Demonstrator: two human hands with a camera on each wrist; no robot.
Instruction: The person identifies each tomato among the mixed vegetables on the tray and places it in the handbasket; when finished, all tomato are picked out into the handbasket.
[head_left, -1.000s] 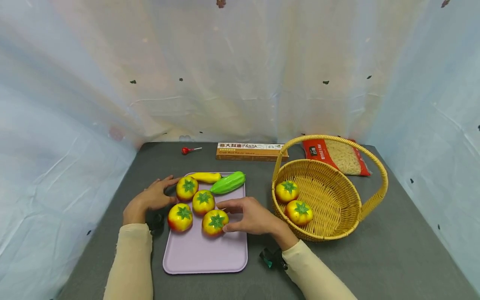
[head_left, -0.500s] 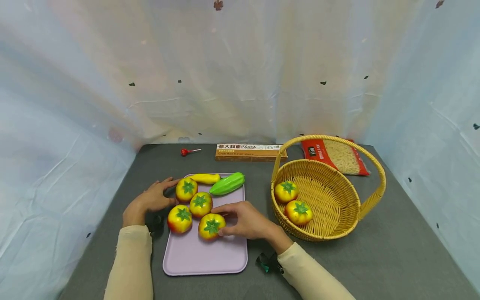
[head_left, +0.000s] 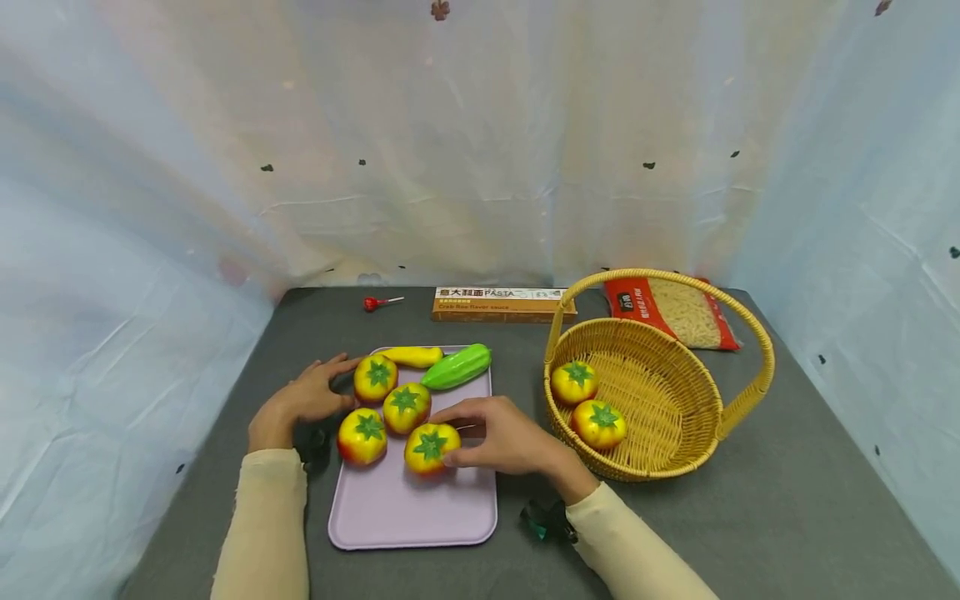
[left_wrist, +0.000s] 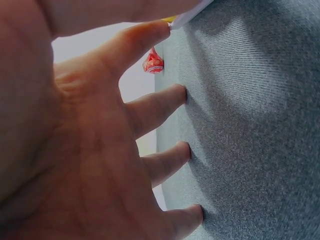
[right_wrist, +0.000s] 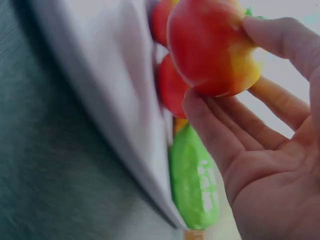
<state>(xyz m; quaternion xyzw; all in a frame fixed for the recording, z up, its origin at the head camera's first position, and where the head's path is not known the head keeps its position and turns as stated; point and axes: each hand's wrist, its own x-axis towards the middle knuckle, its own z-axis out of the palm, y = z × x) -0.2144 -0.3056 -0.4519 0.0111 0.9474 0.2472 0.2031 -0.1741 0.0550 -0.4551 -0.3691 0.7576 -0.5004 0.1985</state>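
My right hand (head_left: pixel 510 437) grips a yellow-red tomato with a green star-shaped calyx (head_left: pixel 428 461) over the lilac tray (head_left: pixel 412 521). In the right wrist view its thumb presses one side of that tomato (right_wrist: pixel 207 47) and its fingers the other. Three similar tomatoes, among them the middle one (head_left: pixel 397 419), sit to its left and behind. At the tray's left edge my left hand (head_left: pixel 307 400) has its fingers spread, beside the rear left tomato (head_left: pixel 365 385). The left wrist view shows several fingertips (left_wrist: pixel 181 151) on the grey cloth and the index fingertip at the tray's edge.
A yellow vegetable (head_left: pixel 416 357) and a green one (head_left: pixel 457 367) lie at the tray's back. Right of it stands a handled wicker basket (head_left: pixel 667 400) with two tomatoes (head_left: pixel 573 385). Behind are a lollipop (head_left: pixel 371 304), a pasta box (head_left: pixel 502 307) and a pasta bag (head_left: pixel 690 315).
The right hand with its tomato has shifted slightly left and toward me, then partly back right. The middle tomato has shifted slightly with it. The left hand has stayed at the tray's edge.
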